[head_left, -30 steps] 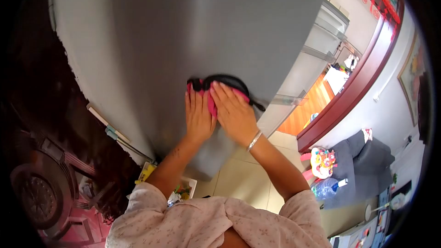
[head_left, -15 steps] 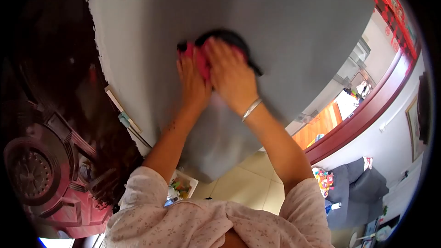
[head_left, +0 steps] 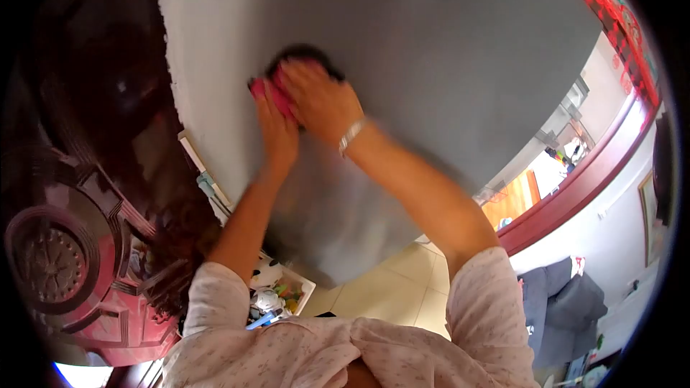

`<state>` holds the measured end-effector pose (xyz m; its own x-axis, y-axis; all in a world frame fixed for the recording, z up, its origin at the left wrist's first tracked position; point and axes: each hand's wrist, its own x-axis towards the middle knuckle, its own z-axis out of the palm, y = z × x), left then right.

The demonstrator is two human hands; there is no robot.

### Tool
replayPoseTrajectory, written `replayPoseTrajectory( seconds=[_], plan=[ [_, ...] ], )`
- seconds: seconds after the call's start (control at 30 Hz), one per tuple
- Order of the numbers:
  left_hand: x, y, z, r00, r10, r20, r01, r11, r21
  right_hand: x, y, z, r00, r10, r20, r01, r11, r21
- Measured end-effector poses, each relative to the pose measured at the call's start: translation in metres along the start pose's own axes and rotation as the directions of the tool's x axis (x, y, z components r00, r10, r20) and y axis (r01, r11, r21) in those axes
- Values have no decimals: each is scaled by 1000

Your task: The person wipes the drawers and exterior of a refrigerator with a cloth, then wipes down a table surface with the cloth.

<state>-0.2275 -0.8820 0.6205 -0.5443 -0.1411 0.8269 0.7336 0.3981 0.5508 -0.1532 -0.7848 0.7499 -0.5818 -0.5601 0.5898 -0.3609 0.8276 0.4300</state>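
A broad grey panel (head_left: 445, 65) fills the middle of the view. Against it, both hands press a bunched pink cloth (head_left: 282, 100) with black parts showing round its upper edge. My right hand (head_left: 320, 100), a silver bangle at its wrist, lies over the cloth with its fingers bent onto it. Lower and to the left, my left hand (head_left: 279, 129) grips the cloth's left side, its fingers pointing up. Motion smears the fingertips and the cloth, so its exact shape is unclear.
Dark red carved wood (head_left: 54, 266) stands along the left. Below the panel, a white bin (head_left: 305, 291) holds assorted items on the tiled floor (head_left: 392, 280). A grey sofa (head_left: 553, 309) is at the lower right, beneath a red-framed opening (head_left: 575, 194).
Both hands and the pink cloth have slid left across the panel, the right hand farther than the left. The view has shifted slightly, showing more of the white bin.
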Motion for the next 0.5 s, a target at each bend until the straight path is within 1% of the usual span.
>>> replayPoseTrajectory(
  seconds=[0.03, 0.1, 0.13, 0.17, 0.2, 0.27, 0.3, 0.33, 0.37, 0.4, 0.43, 0.47, 0.5],
  plan=[
    [27, -4, -2, 1000, 24, -9, -24, 1000, -14, 27, 11, -7, 990, -26, -139, 23, 1000, -20],
    [71, -10, -2, 999, 46, -12, -46, 996, -74, 65, 25, -16, 925, -63, -374, 24, 994, -106],
    [83, -14, -4, 999, 36, 0, -36, 993, -112, 77, 25, -9, 936, 3, -352, -24, 998, -56],
    [84, -19, -2, 1000, 21, 8, -20, 988, -151, 83, 23, 5, 915, -11, -404, -14, 998, -59],
    [78, -23, 0, 1000, 2, 11, 0, 982, -189, 79, 17, 9, 944, 23, -330, -37, 999, -37],
    [53, -28, 6, 999, -45, -19, 37, 953, -302, 69, 4, 33, 978, -20, -208, -10, 990, -141],
    [28, -36, 10, 996, -75, -46, 53, 931, -361, 58, -4, 45, 996, -29, -87, 20, 995, -93],
    [-3, -68, 27, 978, -202, -47, 148, 839, -524, 43, -16, 62, 999, -44, 32, 45, 998, -35],
    [-31, -95, 38, 946, -325, -26, 225, 711, -666, 22, -28, 112, 997, -12, -78, 15, 999, 45],
    [-49, -95, 37, 946, -323, -24, 226, 712, -664, 3, -44, 151, 982, 26, -185, -3, 992, 128],
    [-66, -84, 40, 952, -291, 96, 163, 216, -963, -16, -55, 123, 936, 298, 187, -351, 772, 530],
    [-81, -69, 44, 964, -195, 179, 99, -362, -927, -36, -66, 89, 732, 329, 596, -681, 320, 659],
    [-100, -52, 49, 977, -71, 200, 57, -820, -570, -61, -79, 106, 680, 367, 635, -730, 262, 631]
  ],
)
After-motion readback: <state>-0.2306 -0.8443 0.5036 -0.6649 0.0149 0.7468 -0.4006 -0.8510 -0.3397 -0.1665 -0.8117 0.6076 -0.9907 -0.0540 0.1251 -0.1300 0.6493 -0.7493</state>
